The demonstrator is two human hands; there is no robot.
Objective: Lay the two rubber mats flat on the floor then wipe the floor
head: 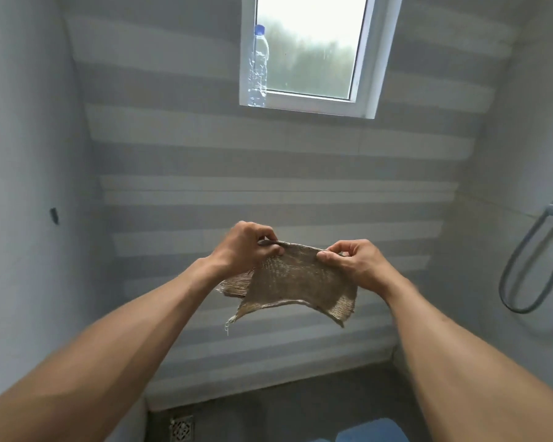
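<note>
A worn brown woven cloth point(294, 282) hangs spread out in the air in front of the striped back wall. My left hand point(245, 247) pinches its upper left corner and my right hand point(351, 261) pinches its upper right corner. The lower edge is frayed, with loose threads dangling. At the bottom edge of the view a blue mat point(369, 430) lies on the dark floor point(284, 406), only partly seen. I see no second mat.
A metal floor drain point(181, 428) sits in the left corner of the floor. A clear water bottle point(258, 67) with a blue cap stands on the window sill point(304, 105). A shower hose and tap point(537, 250) hang on the right wall.
</note>
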